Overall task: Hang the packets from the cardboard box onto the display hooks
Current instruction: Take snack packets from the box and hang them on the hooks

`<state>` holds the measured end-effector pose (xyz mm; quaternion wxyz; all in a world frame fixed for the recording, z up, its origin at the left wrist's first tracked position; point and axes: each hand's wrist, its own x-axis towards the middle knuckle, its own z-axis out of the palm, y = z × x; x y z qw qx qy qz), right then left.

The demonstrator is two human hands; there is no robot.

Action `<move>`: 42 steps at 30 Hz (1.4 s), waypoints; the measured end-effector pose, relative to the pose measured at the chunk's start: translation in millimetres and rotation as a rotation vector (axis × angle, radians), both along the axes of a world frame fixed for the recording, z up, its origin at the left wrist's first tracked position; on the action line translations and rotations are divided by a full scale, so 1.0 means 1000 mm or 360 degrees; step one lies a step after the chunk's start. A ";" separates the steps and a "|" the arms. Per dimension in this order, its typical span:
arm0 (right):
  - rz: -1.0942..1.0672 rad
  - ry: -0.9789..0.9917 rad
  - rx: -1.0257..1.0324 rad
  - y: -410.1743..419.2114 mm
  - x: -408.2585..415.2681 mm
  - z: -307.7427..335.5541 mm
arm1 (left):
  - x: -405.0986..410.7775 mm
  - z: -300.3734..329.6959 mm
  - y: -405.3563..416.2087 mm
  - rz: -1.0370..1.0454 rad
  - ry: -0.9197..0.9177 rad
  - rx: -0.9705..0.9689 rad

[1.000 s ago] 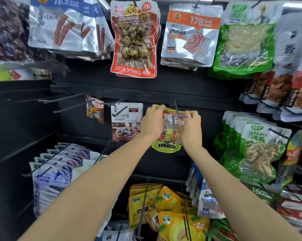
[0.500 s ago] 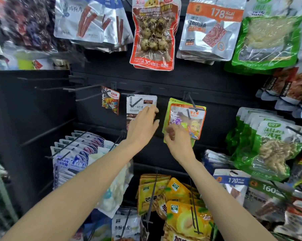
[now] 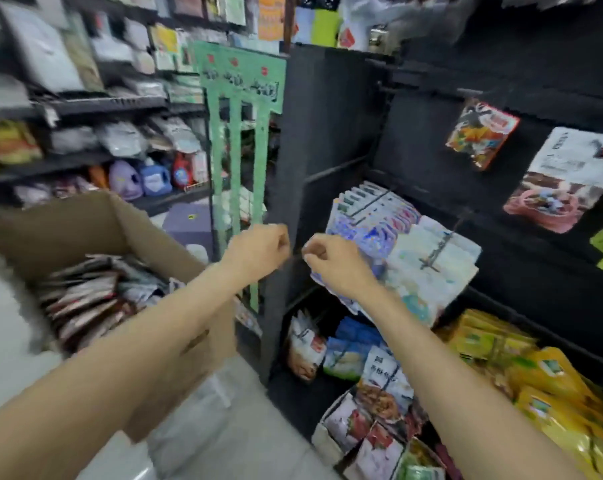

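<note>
An open cardboard box point(image 3: 95, 223) stands at the lower left, holding several dark red and silver packets point(image 3: 85, 299). My left hand point(image 3: 258, 249) hovers past the box's right edge with fingers loosely curled and nothing in it. My right hand point(image 3: 334, 263) is beside it, also loosely curled and holding nothing, in front of a stack of white and blue packets point(image 3: 404, 251) hung on a hook. On the black display panel at the upper right hang a small orange packet point(image 3: 480, 133) and a white packet point(image 3: 567, 178). The frame is blurred.
A green stand point(image 3: 239, 140) rises behind my hands. Store shelves with bottles and bags point(image 3: 120, 161) fill the left background. Yellow packets point(image 3: 535, 375) and mixed snack bags point(image 3: 373, 393) hang low on the right. Pale floor point(image 3: 224, 427) lies below.
My view has swung left and down from the display hooks toward the cardboard box. Both hands have left the hung green packet and drawn back, holding nothing.
</note>
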<state>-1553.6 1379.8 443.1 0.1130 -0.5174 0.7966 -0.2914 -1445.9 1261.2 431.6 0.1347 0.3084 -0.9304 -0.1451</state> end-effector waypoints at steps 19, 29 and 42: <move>0.0271 -0.0850 0.0904 -0.251 0.252 -0.162 | 0.284 -0.154 -0.207 0.0400 -0.0916 0.0384; -0.0356 -0.1376 0.0605 -0.266 0.262 -0.172 | 0.287 -0.160 -0.213 0.0336 -0.0809 0.0439; -0.0506 -0.1731 -0.0232 -0.208 0.206 -0.069 | 0.230 -0.085 -0.182 0.0018 0.0381 0.0443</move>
